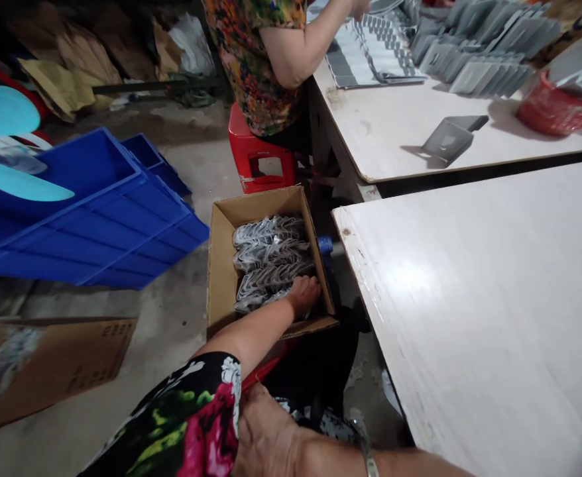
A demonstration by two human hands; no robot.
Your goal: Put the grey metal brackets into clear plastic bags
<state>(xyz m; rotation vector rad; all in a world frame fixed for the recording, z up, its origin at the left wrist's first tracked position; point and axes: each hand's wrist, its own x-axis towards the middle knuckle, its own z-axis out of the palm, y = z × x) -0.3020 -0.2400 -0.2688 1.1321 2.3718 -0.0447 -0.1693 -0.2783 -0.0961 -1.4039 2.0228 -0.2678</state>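
Note:
My left hand [305, 295] reaches down into an open cardboard box [221, 281], near its right wall. Its fingers are bent and closed on the wrapped metal brackets at the end of the nearest row; the fingertips are hidden. Several rows of grey metal brackets [274, 255], apparently in clear plastic, stand packed on edge inside the box. At the bottom of the view, my right hand [266, 424] is close to my body beside my left sleeve, with a band at its wrist. Its fingers do not show clearly, so what it holds, if anything, is hidden.
White tables [480, 285] run along the right. A single bracket [453, 140] stands on the farther one, with stacked brackets [490, 50] and a red container [559, 106] behind. Blue crates [87, 218] and flattened cardboard [57, 364] lie left. A co-worker sits on a red stool [264, 159].

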